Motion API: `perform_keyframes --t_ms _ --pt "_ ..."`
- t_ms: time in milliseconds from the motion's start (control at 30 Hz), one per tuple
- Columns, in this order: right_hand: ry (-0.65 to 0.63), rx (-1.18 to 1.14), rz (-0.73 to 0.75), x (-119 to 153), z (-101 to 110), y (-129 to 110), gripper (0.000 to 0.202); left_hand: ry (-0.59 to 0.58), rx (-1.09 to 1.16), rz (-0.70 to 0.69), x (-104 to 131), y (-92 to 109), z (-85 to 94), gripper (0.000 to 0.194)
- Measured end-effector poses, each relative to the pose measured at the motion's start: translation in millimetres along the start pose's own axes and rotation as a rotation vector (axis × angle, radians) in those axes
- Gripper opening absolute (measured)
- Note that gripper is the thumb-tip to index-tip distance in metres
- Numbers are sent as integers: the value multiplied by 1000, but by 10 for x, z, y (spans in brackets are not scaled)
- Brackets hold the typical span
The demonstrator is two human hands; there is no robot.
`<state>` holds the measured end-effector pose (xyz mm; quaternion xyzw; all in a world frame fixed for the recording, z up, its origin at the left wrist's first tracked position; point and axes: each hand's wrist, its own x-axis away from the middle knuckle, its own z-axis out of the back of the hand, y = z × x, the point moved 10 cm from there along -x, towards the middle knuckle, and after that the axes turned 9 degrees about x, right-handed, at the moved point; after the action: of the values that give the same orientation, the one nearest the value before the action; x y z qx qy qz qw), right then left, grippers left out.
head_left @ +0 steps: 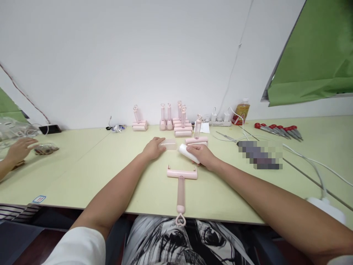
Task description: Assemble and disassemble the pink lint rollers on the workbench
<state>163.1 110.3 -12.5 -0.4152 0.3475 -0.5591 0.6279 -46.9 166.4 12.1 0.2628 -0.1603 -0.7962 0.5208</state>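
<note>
My left hand (154, 148) is closed around one end of a clear plastic cover (168, 144), just above the table. In my right hand (203, 155) is a white lint roller refill (188, 154), tilted, its lower end near the tabletop. Between my forearms lies a pink lint roller handle (181, 184) with a bare head and a heart-shaped loop hanging over the table's front edge. Right behind my right hand stands a pink lint roller (197, 132), handle up.
Several pink lint rollers (182, 127) stand along the wall. To the right are red-handled tools (278, 131), a yellow bottle (241, 111), a power strip (220, 123), white cables and a blurred-out object (259, 154). At the far left, another person's hand (20, 151) is near a plastic-wrapped bundle (46, 148).
</note>
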Motion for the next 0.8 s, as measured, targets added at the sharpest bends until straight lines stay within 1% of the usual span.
perform_keyframes --t_ms 67,133,200,233,267,300,367,433,500,633,733,800 --pt "-27 34 34 20 -25 -41 39 27 2 -6 -2 25 16 58" --pt "-51 52 66 40 -48 -77 41 78 5 -33 17 118 73 57" --pt "-80 66 103 56 -73 -115 43 146 40 -104 70 296 167 51" --pt "-92 77 125 63 -83 -137 44 165 81 -148 108 403 206 46" --pt "-102 91 151 69 -91 -160 45 161 139 -188 150 506 225 42" --pt "-109 107 179 74 -97 -186 46 130 211 -212 189 593 216 40" --pt "-121 131 233 86 -107 -236 47 12 359 -216 262 722 131 40" --pt "-141 139 286 102 -123 -287 47 -119 461 -197 327 802 9 42" --pt "-157 144 311 115 -133 -314 46 -218 509 -186 369 840 -94 41" --pt "-194 159 286 107 -147 -275 49 -290 548 -181 367 820 -166 40" --pt "-244 173 339 104 -173 -281 46 -337 561 -157 366 797 -205 49" --pt "-275 171 375 99 -186 -284 44 -374 576 -146 382 811 -243 52"
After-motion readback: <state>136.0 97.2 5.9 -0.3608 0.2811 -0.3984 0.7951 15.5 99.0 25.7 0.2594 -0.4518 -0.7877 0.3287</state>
